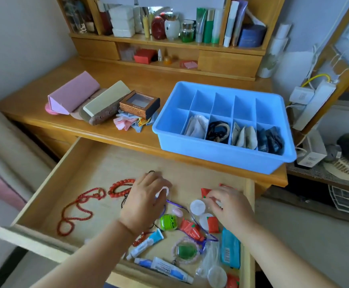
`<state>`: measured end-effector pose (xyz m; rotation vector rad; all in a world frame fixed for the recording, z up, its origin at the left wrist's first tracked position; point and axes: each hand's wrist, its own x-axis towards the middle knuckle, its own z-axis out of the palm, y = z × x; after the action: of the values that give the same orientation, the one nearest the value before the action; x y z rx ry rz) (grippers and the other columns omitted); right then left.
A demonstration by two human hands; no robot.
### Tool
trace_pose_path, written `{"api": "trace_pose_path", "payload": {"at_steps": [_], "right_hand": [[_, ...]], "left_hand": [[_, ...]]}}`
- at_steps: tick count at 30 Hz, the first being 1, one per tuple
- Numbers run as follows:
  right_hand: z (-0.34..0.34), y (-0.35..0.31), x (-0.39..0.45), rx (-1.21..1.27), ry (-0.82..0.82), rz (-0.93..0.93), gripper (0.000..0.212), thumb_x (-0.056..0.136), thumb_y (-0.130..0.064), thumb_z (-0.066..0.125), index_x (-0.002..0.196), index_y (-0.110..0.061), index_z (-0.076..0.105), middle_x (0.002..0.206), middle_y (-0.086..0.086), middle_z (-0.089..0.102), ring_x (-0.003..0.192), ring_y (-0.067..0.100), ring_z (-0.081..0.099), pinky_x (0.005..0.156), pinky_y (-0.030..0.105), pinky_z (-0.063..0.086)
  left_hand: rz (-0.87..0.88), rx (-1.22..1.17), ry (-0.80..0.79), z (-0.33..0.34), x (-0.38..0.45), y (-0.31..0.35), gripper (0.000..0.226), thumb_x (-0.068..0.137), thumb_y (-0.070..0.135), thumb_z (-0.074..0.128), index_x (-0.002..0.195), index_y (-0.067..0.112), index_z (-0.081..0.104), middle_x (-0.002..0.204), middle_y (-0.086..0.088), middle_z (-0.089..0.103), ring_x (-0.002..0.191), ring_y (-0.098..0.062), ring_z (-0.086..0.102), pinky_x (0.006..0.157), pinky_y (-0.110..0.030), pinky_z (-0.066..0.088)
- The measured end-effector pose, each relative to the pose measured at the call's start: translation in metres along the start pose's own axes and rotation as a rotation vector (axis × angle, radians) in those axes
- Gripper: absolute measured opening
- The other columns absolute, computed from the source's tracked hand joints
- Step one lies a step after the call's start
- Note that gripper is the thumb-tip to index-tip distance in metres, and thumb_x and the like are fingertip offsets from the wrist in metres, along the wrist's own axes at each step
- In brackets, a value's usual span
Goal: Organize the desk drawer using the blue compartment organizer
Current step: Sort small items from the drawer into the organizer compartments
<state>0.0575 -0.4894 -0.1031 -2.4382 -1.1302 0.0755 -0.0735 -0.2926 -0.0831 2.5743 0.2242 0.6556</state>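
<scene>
The blue compartment organizer (215,159) stands on the desk's right front part, with packets, hair ties and dark items in its four near right cells. Below it the wooden drawer (51,183) is pulled out. My left hand (146,202) is in the drawer's middle and pinches a small white round thing (163,189). My right hand (229,206) is at the drawer's right side with its fingers curled at a red packet (205,192) and a small clear thing; the grip is hidden. Red bead strings (80,206) and a red bead bracelet (120,187) lie to the left.
The drawer also holds a white cap (197,207), a green round case (168,222), tubes (144,245), red packets (213,224), a blue packet (230,249) and a pink bead bracelet (187,249). On the desk lie a pink case (74,93), a beige case (107,98) and a small windowed box (139,103).
</scene>
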Motion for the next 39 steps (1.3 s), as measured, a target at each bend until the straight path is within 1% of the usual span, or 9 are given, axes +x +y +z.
{"api": "trace_pose_path", "payload": {"at_steps": [4,8,15,17,22,26,30,35,39], "right_hand": [[0.039,0.008,0.011,-0.004,-0.297,0.094,0.026,0.093,-0.021,0.05,0.112,-0.021,0.068,0.114,-0.005,0.065,0.105,0.017,0.06,0.082,0.03,0.044],[0.061,0.007,0.025,-0.07,-0.478,0.137,0.044,0.089,-0.013,0.052,0.133,-0.021,0.05,0.138,-0.004,0.045,0.116,0.023,0.054,0.091,0.03,0.044],[0.049,0.0,0.041,-0.419,-0.526,0.124,0.021,0.08,-0.022,0.062,0.1,-0.02,0.06,0.111,-0.001,0.054,0.096,0.024,0.061,0.062,0.028,0.037],[0.039,-0.001,0.038,-0.344,-0.457,0.125,0.006,0.08,-0.027,0.059,0.085,-0.023,0.058,0.097,-0.005,0.055,0.087,0.022,0.06,0.059,0.028,0.034],[0.019,0.005,0.021,0.199,-0.231,0.33,0.016,0.081,-0.035,0.066,0.072,-0.029,0.054,0.069,-0.006,0.06,0.065,0.01,0.056,0.057,0.029,0.041],[0.014,0.005,0.009,0.581,-0.237,0.485,0.005,0.086,-0.02,0.066,0.082,-0.023,0.064,0.063,-0.013,0.065,0.056,0.002,0.057,0.057,0.022,0.048],[0.011,-0.001,0.002,0.631,-0.21,0.51,0.007,0.088,-0.016,0.063,0.087,-0.023,0.066,0.071,-0.007,0.065,0.051,0.004,0.057,0.056,0.022,0.048],[-0.024,-0.029,0.01,0.664,-0.122,0.37,0.012,0.083,-0.016,0.067,0.083,-0.028,0.064,0.077,-0.004,0.069,0.061,0.007,0.063,0.07,0.038,0.055],[-0.08,-0.06,0.044,0.777,0.081,0.138,0.012,0.085,-0.027,0.063,0.089,-0.038,0.06,0.082,-0.008,0.071,0.069,0.005,0.066,0.069,0.025,0.055]], "left_hand": [[-0.356,-0.056,-0.102,0.023,-0.049,-0.028,0.02,0.083,-0.004,0.061,0.087,0.012,0.072,0.085,0.002,0.063,0.08,-0.019,0.059,0.071,-0.026,0.048],[-0.434,-0.081,-0.089,0.032,-0.058,-0.04,0.023,0.082,-0.006,0.06,0.087,0.014,0.071,0.088,0.007,0.062,0.082,-0.014,0.059,0.072,-0.024,0.05],[-0.446,-0.017,-0.139,0.048,-0.024,-0.057,0.028,0.086,0.012,0.061,0.114,0.015,0.065,0.111,0.0,0.062,0.104,-0.02,0.054,0.085,-0.028,0.044],[-0.455,-0.001,-0.183,0.055,-0.01,-0.062,0.036,0.088,0.017,0.059,0.124,0.018,0.058,0.122,-0.001,0.057,0.113,-0.021,0.049,0.092,-0.029,0.041],[-0.393,0.155,-0.451,0.067,0.016,-0.07,0.058,0.092,0.023,0.054,0.145,0.024,0.032,0.146,0.002,0.039,0.13,-0.022,0.037,0.107,-0.032,0.033],[-0.389,0.299,-0.614,0.072,0.02,-0.067,0.055,0.09,0.017,0.055,0.141,0.023,0.035,0.137,-0.003,0.039,0.121,-0.026,0.047,0.095,-0.036,0.045],[-0.375,0.374,-0.549,0.06,0.02,-0.054,0.027,0.093,0.024,0.048,0.119,0.022,0.055,0.119,-0.002,0.053,0.102,-0.024,0.057,0.076,-0.033,0.046],[-0.134,-0.053,-0.132,0.018,0.015,-0.022,0.029,0.093,0.041,0.035,0.096,0.019,0.053,0.092,0.008,0.064,0.067,-0.021,0.061,0.054,-0.031,0.043],[-0.062,-0.315,0.056,-0.024,0.048,-0.012,0.02,0.096,0.042,0.034,0.096,0.026,0.047,0.099,0.025,0.057,0.077,-0.005,0.059,0.066,-0.018,0.045]]}}
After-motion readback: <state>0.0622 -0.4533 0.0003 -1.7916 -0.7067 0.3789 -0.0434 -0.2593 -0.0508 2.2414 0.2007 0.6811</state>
